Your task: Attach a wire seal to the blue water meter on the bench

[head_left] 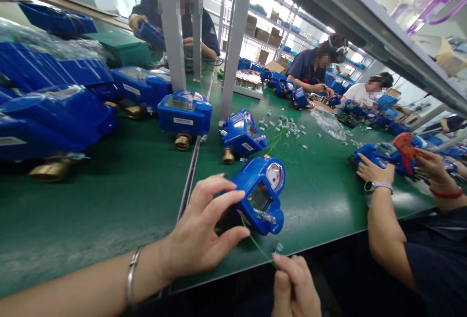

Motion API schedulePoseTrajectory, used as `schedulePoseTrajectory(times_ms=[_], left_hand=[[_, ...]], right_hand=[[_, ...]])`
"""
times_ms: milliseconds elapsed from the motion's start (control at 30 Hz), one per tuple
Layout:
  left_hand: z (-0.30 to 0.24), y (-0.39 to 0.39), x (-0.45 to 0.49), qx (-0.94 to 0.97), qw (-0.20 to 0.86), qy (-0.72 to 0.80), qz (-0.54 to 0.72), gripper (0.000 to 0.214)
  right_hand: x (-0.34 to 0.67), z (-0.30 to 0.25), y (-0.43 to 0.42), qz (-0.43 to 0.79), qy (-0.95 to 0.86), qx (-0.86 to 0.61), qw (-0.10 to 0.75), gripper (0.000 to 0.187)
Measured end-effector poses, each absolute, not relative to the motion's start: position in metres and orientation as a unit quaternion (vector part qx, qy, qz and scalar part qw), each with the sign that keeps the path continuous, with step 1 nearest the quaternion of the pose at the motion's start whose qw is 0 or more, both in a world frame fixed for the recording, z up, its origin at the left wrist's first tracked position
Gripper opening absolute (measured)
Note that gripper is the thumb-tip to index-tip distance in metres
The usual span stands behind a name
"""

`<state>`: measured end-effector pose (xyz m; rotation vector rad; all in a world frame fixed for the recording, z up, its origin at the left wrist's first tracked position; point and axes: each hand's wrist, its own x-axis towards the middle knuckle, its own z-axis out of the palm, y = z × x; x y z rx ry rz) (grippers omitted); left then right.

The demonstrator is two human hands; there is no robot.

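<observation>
Item: blue meter [260, 195], near edge of green table [109, 200]; left hand [204, 239] clamped on meter's left side; right hand [295, 283] below meter, pinching green wire [257, 245] running from meter, probably threaded; clear seal [279, 246] beside wire, seemingly unfastened.

A green surface [109, 195] carries more blue water meters with brass fittings: one meter [185, 113] stands just left of a grey post [233, 40], another meter [242, 134] just right of it. Small clear clips [282, 126] lie scattered near a crumpled plastic bag [330, 123]. At the right, a co-worker wearing a wristwatch [377, 186] holds a red tool [406, 148].
</observation>
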<state>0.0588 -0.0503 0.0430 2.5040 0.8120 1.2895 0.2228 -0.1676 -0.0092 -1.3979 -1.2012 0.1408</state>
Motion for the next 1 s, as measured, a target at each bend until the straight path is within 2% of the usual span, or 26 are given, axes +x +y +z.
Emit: schedulePoseTrajectory(times_ms=[100, 167, 433, 567, 667, 767, 1000], left_hand=[[0.034, -0.035, 0.066, 0.884, 0.025, 0.289, 0.366, 0.084], [0.027, -0.028, 0.073, 0.897, 0.019, 0.268, 0.352, 0.093], [0.028, -0.016, 0.074, 0.884, 0.057, 0.289, 0.362, 0.091], [0.03, -0.007, 0.068, 0.835, 0.128, 0.342, 0.412, 0.094], [0.027, -0.004, 0.067, 0.745, 0.236, 0.448, 0.434, 0.089], [0.025, 0.0, 0.067, 0.705, 0.337, 0.45, 0.432, 0.083], [0.027, 0.016, 0.069, 0.7, 0.414, 0.41, 0.413, 0.081]], right_hand=[[0.235, -0.006, -0.167, 0.122, -0.466, -0.625, 0.614, 0.041], [0.237, -0.008, -0.167, 0.141, -0.449, -0.617, 0.631, 0.045], [0.256, -0.012, -0.171, 0.152, -0.436, -0.57, 0.68, 0.029], [0.268, -0.005, -0.18, 0.121, -0.412, -0.574, 0.697, 0.026], [0.274, 0.0, -0.19, 0.089, -0.39, -0.621, 0.674, 0.026], [0.279, 0.009, -0.195, 0.054, -0.404, -0.654, 0.637, 0.024], [0.292, 0.049, -0.169, 0.009, -0.592, -0.598, 0.54, 0.01]])
